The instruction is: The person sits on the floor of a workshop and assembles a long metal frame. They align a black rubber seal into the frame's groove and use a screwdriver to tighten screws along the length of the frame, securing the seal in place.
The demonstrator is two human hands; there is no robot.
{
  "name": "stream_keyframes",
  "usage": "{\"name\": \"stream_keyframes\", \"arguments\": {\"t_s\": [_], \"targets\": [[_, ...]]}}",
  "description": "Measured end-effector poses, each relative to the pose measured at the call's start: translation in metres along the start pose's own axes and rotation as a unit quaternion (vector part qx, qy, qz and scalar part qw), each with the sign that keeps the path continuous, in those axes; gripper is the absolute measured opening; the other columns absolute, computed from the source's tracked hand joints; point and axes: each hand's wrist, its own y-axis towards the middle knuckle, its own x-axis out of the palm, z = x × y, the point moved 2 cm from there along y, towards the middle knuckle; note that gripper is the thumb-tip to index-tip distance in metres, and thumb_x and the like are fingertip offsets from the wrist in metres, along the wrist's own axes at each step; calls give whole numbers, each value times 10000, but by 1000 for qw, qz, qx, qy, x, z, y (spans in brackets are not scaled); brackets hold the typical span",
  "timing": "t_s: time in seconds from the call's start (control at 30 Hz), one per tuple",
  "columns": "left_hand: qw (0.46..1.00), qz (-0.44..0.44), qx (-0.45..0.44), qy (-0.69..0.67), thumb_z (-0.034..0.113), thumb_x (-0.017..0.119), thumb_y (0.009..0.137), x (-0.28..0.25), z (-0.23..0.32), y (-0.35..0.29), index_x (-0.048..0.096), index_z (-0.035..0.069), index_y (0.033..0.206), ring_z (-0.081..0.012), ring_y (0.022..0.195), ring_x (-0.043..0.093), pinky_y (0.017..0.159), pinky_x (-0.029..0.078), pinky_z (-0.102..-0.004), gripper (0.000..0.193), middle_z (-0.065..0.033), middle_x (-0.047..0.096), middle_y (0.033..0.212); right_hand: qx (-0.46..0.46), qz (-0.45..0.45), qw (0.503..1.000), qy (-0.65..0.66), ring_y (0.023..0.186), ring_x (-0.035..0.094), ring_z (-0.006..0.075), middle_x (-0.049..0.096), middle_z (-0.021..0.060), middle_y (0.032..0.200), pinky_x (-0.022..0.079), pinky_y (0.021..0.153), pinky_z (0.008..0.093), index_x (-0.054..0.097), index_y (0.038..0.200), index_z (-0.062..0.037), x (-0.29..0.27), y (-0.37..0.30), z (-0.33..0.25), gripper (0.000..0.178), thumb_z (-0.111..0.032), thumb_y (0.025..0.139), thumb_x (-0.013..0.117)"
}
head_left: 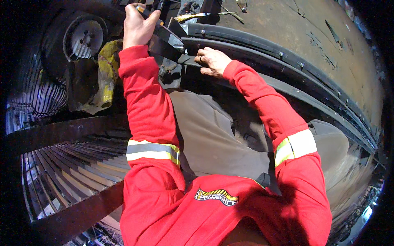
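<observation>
My left hand (138, 28), at the upper left, is wrapped round a screwdriver (143, 12) with a black and orange handle. Its thin shaft slants down to the right, and the tip meets the near end of long dark curved strips. Just right of that tip, my right hand (215, 62) has its fingers curled over the edge of the nearest dark strip (279, 84); a ring shows on one finger. The fingertips' undersides are hidden. Behind this strip runs a parallel dark rail (250, 39) with several bolts along it.
A rusty metal plate (283, 20) spreads beyond the rail. A yellow-handled tool (191, 17) lies near the screwdriver. At left are a wheel (85, 39), a dirty yellow cloth (107, 71), a slatted grate (78, 172) and a red-brown beam (78, 215). My bent legs (209, 131) are below the strips.
</observation>
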Motion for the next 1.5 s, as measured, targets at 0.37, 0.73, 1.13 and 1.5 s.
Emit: {"name": "stream_keyframes", "arguments": {"t_s": [0.37,0.73,1.13,1.5], "targets": [[999,8,-35,0,301,765,732,-18,-10,-2,464,-20,1059,-159,648,606,598,492,-298,549,-128,606,809,-5,68,996,66,986,534,288,554,102,1032,460,876,374,642,1061,-66,8,-2,0,388,-196,696,664],[994,-87,-16,-68,65,660,724,-2,56,-8,382,32,943,-154,616,521,574,466,-328,356,-71,500,687,11,51,995,81,980,536,327,541,135,1010,445,875,409,621,1059,-58,10,0,4,411,-226,686,659],[969,-228,56,80,177,735,723,47,38,-25,394,-4,1061,-369,862,632,742,507,-399,513,-251,607,894,70,26,997,18,1075,516,332,500,156,1145,449,909,405,605,988,49,23,2,12,402,-146,638,637],[969,-239,18,68,175,720,736,55,39,-27,370,26,1105,-351,870,635,762,495,-392,530,-225,615,885,69,71,992,80,944,584,333,574,127,1043,480,830,392,626,922,27,12,-4,16,380,-184,613,687]]}}
